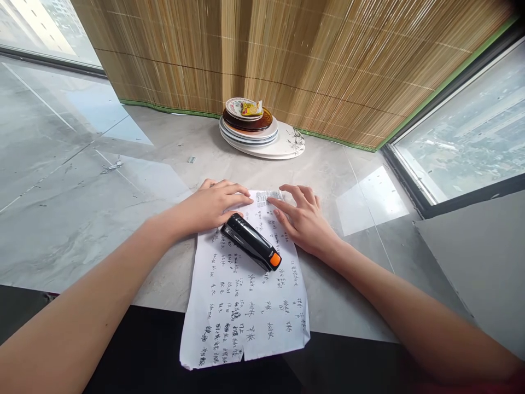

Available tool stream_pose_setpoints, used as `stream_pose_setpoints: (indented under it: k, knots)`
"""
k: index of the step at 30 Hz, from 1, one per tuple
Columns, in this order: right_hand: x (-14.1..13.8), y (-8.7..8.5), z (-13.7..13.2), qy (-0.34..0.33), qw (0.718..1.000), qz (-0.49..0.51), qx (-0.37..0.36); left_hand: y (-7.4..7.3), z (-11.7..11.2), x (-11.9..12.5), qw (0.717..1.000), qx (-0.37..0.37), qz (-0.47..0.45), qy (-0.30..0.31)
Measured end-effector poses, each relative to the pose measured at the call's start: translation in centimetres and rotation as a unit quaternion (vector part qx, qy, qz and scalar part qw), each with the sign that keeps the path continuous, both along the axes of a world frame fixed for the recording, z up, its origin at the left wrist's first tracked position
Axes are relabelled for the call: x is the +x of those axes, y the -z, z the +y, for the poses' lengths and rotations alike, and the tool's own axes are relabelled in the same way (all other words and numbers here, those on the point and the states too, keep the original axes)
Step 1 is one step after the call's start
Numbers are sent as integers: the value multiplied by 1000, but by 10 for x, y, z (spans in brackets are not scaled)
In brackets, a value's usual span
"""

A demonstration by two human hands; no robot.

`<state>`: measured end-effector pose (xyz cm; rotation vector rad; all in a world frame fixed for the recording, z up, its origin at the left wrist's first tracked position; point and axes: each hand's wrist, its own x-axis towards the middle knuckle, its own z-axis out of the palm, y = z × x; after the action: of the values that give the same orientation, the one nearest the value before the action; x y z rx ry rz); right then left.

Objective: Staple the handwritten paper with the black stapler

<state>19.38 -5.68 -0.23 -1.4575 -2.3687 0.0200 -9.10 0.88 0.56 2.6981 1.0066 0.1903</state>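
Observation:
A white sheet of paper [246,306] covered in handwritten characters lies on the grey marble counter [82,219], its near end hanging over the counter's front edge. A black stapler with an orange end [251,241] rests diagonally on the paper. My left hand [213,207] lies on the paper's top left corner, fingers curled lightly, its thumb close to the stapler's black end. My right hand [301,219] presses flat on the paper's upper right part, fingers spread. Between the two hands a small printed slip [268,196] sits at the paper's top edge.
A stack of plates [256,128] with a yellow wrapper on top stands at the back against a bamboo blind [287,54]. A small staple-like bit [191,160] lies on the counter to the left. A window [463,137] is at the right.

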Motion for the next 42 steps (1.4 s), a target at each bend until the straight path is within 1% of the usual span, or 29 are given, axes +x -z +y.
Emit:
stream_pose_setpoints:
  k: [4,7,9,13,14,15,16,19,21,25,27,29,32,35,37,39,40,42]
  knots:
    - [2,0,2,27,999,15,11,0,0,0,1000,2,3,0]
    - [3,1,5,23,999,35,-8,0,0,0,1000,2,1,1]
    - [3,1,6,2,999,38,-20,0,0,0,1000,2,1,1]
    - [0,0,6,-80,996,14,-45,0,0,0,1000,3,0,1]
    - [-1,0,5,-91,995,11,-47,0,0,0,1000,4,-1,2]
    - [-1,0,5,-85,995,14,-45,1,0,0,1000,4,-3,3]
    - [-2,0,4,-63,997,25,-39,1,0,0,1000,5,-4,5]
    - [-1,1,4,36,995,85,-34,1,1,0,1000,7,-7,9]
    - [0,0,5,64,988,129,-55,1,1,0,1000,7,-8,9]
    - [2,-5,8,48,963,230,-131,2,1,0,1000,6,-12,11]
    - [4,-6,10,33,942,290,-166,3,1,0,1000,8,-16,10]
    - [5,-5,11,8,917,354,-185,3,1,0,1000,9,-18,9]
    - [5,-4,11,-31,876,440,-197,2,1,0,1000,7,-18,9]
    - [3,-4,9,-63,848,488,-200,2,1,1,1000,6,-18,10]
    - [1,-6,7,-87,840,497,-202,2,1,1,1000,6,-22,10]
    - [1,-8,5,-93,841,493,-201,2,1,1,1000,7,-24,9]
    - [1,-8,5,-89,846,489,-191,3,1,0,1000,8,-24,9]
    - [2,-9,5,-69,864,479,-140,4,1,0,1000,9,-21,8]
